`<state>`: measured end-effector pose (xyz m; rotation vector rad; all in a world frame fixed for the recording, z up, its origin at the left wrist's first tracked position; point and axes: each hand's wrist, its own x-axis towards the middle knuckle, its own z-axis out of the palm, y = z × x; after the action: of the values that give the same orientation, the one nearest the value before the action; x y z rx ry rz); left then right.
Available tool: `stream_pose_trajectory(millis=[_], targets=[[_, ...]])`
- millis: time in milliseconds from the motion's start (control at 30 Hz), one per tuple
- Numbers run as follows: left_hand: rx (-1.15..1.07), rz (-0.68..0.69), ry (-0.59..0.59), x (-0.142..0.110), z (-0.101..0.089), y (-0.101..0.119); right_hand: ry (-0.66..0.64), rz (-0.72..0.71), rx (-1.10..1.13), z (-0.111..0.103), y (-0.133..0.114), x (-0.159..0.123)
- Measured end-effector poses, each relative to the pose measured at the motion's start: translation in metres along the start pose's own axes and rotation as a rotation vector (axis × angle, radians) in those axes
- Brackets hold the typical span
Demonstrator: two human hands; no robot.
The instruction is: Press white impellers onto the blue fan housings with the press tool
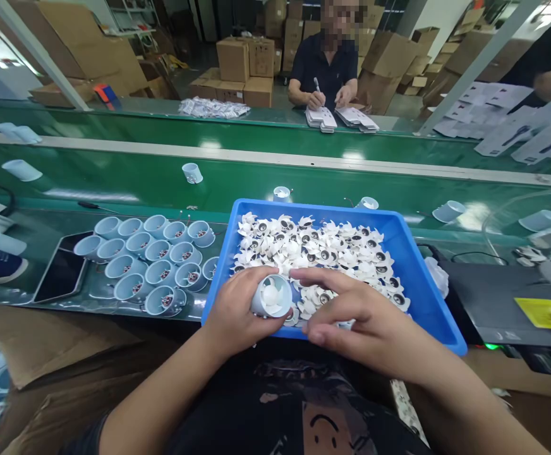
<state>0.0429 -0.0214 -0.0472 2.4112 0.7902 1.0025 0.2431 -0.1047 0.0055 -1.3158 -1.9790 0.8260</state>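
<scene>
My left hand (237, 309) is wrapped round a light-blue plastic cylinder (260, 303), its open end turned toward me. Inside that cylinder sits a white fan blade (272, 294). Just to the right, my right hand (351, 316) has its fingers apart and nothing between them. Both hands are over the near side of a blue tray (429, 309), which holds a heap of white fan blades (304, 246) with dark round hubs. Left of the tray, several light-blue cylinders (159, 272) stand in rows, with small motor parts and wires inside.
A green conveyor belt (143, 167) crosses behind the tray, carrying scattered cylinders (193, 173). Beside the rows lies a dark phone-like slab (62, 272). A black surface (488, 297) with a yellow pad (538, 313) is at right. Across the belt, a person (325, 69) writes on papers.
</scene>
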Motion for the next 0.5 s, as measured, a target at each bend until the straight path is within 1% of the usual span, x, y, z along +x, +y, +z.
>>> stream_pose_trajectory(millis=[67, 133, 200, 267, 300, 400, 433, 500], targets=[[0.01, 0.035, 0.013, 0.0, -0.001, -0.002, 0.019, -0.061, -0.066, 0.004, -0.001, -0.002], [0.019, 0.092, 0.03, 0.001, -0.001, -0.002, 0.071, -0.109, -0.209, 0.009, -0.001, 0.0], [0.035, 0.118, 0.054, 0.003, -0.002, 0.0, 0.173, -0.16, -0.273, 0.011, -0.002, 0.002], [0.044, 0.123, 0.066, 0.005, -0.002, 0.001, 0.272, -0.201, -0.258, 0.01, -0.003, 0.004], [0.041, 0.13, 0.072, 0.005, -0.003, 0.001, 0.278, -0.211, -0.258, 0.01, -0.003, 0.004], [0.01, 0.168, 0.097, 0.008, -0.002, 0.003, 0.215, -0.193, -0.318, 0.012, -0.003, 0.004], [0.005, 0.183, 0.104, 0.009, -0.002, 0.003, 0.212, -0.181, -0.329, 0.015, -0.002, 0.005], [0.034, 0.228, 0.095, 0.01, -0.001, 0.005, 0.268, -0.156, -0.333, 0.021, 0.001, 0.006]])
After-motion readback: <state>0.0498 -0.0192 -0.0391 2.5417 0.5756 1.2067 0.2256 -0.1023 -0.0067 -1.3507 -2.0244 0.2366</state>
